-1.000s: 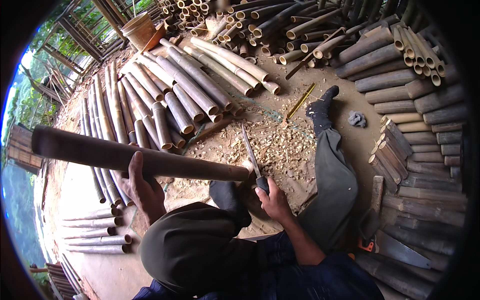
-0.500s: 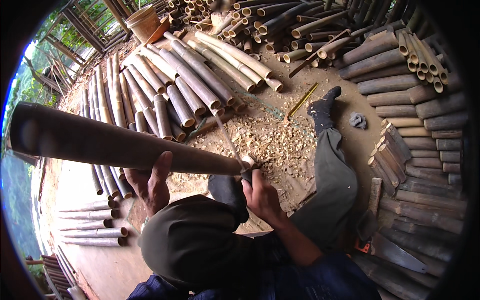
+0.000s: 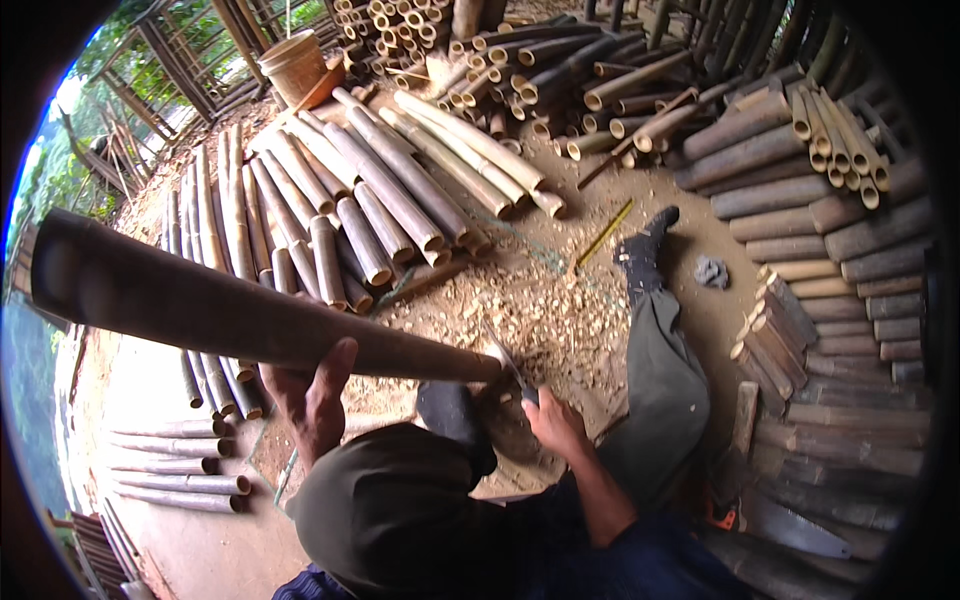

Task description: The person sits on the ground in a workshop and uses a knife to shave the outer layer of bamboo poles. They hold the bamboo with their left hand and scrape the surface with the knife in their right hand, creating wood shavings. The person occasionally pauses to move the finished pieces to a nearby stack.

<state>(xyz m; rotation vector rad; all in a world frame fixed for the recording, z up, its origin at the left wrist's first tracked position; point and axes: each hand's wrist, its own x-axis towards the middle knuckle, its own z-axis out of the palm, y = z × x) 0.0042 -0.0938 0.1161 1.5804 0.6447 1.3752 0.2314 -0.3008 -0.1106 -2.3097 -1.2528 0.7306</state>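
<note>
In the head view, a dark tube [image 3: 250,320] stretches between the two hands, its long axis running from the far left of the frame down to the centre, the left end higher in the picture. The broad end looms at the left; the narrower-looking, pale end sits mid-frame.

Here's the left hand [image 3: 315,405], left of centre, holding the tube from the picture's lower side: thumb up against the near face, the other fingers mostly lost behind. It bears on the tube well back from the pale end.

Over to the right hand [image 3: 555,420], just right of centre, and this is the nearer one to that end! It's wrapped around the handle of a knife [image 3: 508,358], blade pointing to the upper left, slanting across the tube's line rather than along it. The blade lies right at the pale tip; whether edge and tube are touching, I can't tell.

So that's the relation to watch: the tip lies to the upper left of the right hand, to the right of the left hand, with the blade across it. A dark foot [image 3: 450,415] shows just below the tip, and chips [image 3: 570,335] litter the ground above and to the right of it.
</note>
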